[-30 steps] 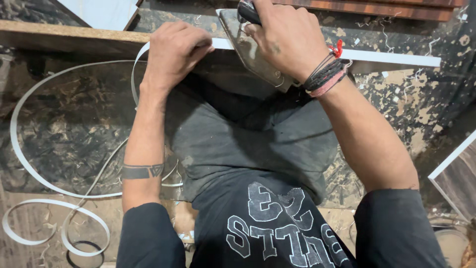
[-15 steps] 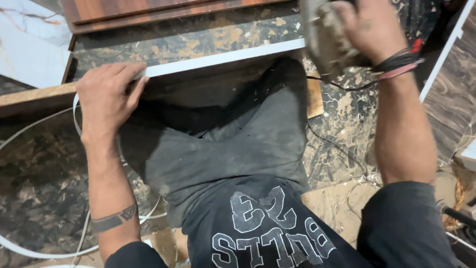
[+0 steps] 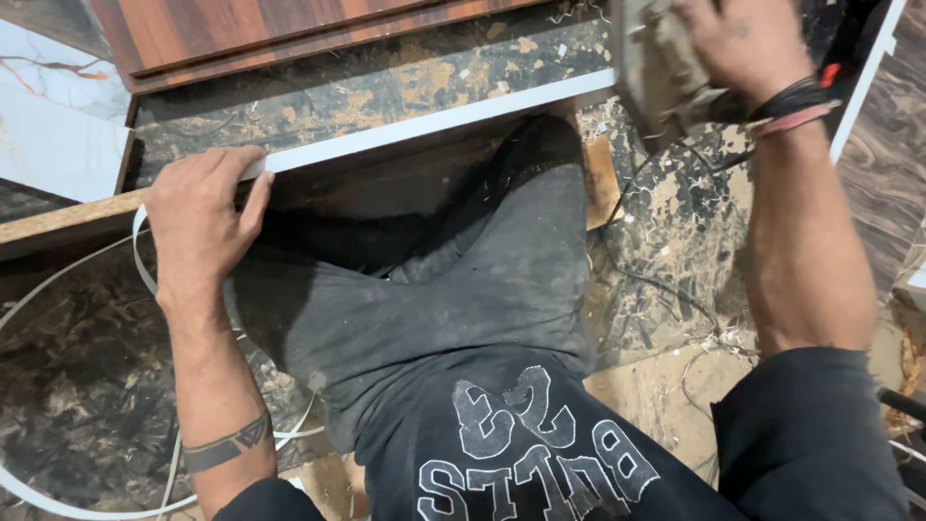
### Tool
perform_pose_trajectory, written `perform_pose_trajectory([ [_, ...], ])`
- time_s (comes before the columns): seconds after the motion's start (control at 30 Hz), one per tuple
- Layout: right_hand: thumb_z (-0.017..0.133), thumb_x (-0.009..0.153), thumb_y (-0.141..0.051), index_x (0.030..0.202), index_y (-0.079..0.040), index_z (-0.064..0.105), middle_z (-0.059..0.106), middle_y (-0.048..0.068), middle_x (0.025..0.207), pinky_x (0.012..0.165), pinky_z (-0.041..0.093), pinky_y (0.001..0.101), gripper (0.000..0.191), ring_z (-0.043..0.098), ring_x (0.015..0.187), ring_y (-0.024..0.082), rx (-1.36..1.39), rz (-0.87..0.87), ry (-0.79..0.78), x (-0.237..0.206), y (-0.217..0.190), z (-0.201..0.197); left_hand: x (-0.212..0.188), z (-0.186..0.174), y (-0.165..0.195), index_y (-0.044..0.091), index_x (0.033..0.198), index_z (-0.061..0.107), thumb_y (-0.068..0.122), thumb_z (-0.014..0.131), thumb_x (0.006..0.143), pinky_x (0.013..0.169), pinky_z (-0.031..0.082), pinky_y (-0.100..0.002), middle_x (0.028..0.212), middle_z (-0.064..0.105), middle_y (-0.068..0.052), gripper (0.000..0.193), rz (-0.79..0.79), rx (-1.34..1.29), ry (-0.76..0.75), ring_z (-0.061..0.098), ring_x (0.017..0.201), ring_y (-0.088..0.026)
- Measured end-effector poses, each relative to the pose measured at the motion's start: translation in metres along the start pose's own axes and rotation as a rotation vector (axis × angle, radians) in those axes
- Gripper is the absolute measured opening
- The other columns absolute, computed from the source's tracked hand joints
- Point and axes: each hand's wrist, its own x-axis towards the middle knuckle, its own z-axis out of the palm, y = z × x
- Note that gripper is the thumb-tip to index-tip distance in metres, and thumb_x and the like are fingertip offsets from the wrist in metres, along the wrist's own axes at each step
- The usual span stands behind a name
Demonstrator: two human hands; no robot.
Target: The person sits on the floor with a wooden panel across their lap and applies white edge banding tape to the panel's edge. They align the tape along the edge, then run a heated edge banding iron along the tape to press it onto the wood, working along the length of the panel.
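The left hand (image 3: 203,217) lies palm down at about nine o'clock, fingers together and pointing toward one o'clock, thumb spread, forearm running back to seven o'clock. The right hand (image 3: 743,43) is raised at one o'clock, fingers curled shut in a grip, its banded wrist bent and forearm dropping toward five o'clock.

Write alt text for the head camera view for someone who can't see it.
A person's left hand presses on the white-edged board across their lap, while the right hand holds a grey power tool up at its far end. Loose white edging strip curls over the dark marbled floor.
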Motion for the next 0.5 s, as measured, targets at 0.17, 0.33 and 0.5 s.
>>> perform_pose_trajectory([
  [0.17,0.065,0.11,-0.031,0.12,0.0,0.066,0.07,0.027,0.096,0.075,0.052,0.0551,0.033,0.065,0.086,0.049,0.08,-0.046,-0.052,0.033,-0.144,0.006,-0.001,0.001,-0.007,0.009,0.114,0.072,0.02,0.077,0.1,0.087,0.052,-0.044,0.108,0.072,-0.01,0.018,0.011,-0.039,0.006,0.067,0.099,-0.034],
  [0.33,0.067,0.11,-0.03,0.134,-0.002,0.054,0.069,0.022,0.083,0.064,0.049,0.0558,0.039,0.065,0.074,0.046,0.197,-0.208,-0.085,0.06,-0.278,0.024,-0.005,0.004,-0.015,0.01,0.114,0.073,0.023,0.078,0.099,0.083,0.052,-0.044,0.108,0.073,-0.01,0.021,-0.014,-0.117,0.047,0.067,0.098,-0.035],
  [0.5,0.068,0.102,-0.03,0.131,0.0,0.047,0.071,0.019,0.08,0.058,0.049,0.0551,0.047,0.067,0.068,0.043,0.219,-0.305,-0.036,0.078,-0.362,0.042,-0.005,0.003,-0.018,0.009,0.113,0.075,0.029,0.08,0.095,0.08,0.053,-0.044,0.102,0.073,-0.01,0.027,-0.056,-0.163,0.077,0.068,0.094,-0.033],
])
